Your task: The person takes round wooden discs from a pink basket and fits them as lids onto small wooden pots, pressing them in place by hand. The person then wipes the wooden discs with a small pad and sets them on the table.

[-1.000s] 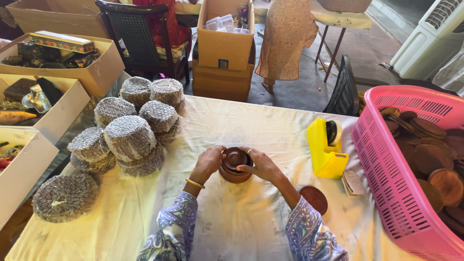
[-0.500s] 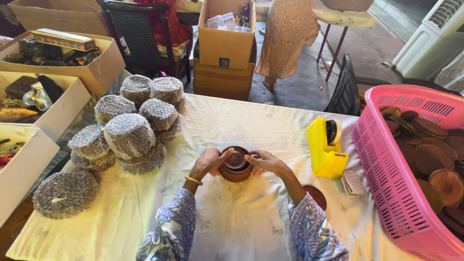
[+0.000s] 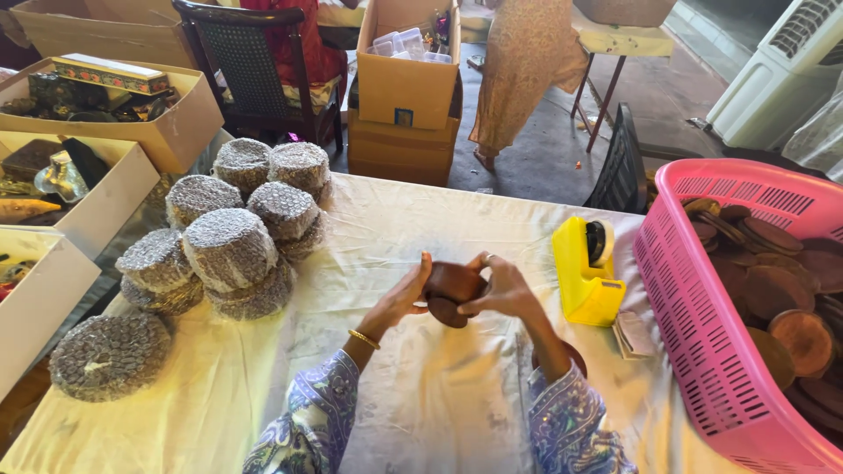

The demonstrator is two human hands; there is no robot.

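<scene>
Both hands meet over the middle of the tabletop [image 3: 263,386], which is covered with a pale cloth. Left hand [image 3: 406,294] cups the side of a stack of small brown clay bowls [image 3: 452,290], fingers curled round it, thumb up; a gold bangle [image 3: 363,339] sits on that wrist. Right hand [image 3: 502,288] grips the same stack from the other side, fingers wrapped over the top. The stack is tilted, held just above the cloth between the two palms, not resting on it as far as can be told. Another brown clay piece [image 3: 575,353] lies on the cloth, partly hidden behind the right forearm. Yellow tape dispenser [image 3: 587,274] stands right of the hands, near a pink plastic basket [image 3: 702,351] full of brown clay lids and dishes. Left of the hands, a pile of round bubble-wrapped bundles [image 3: 230,247], some stacked. Open cardboard boxes [image 3: 132,114] line the left edge. A person in a patterned garment [image 3: 525,61] stands beyond the tabletop.
</scene>
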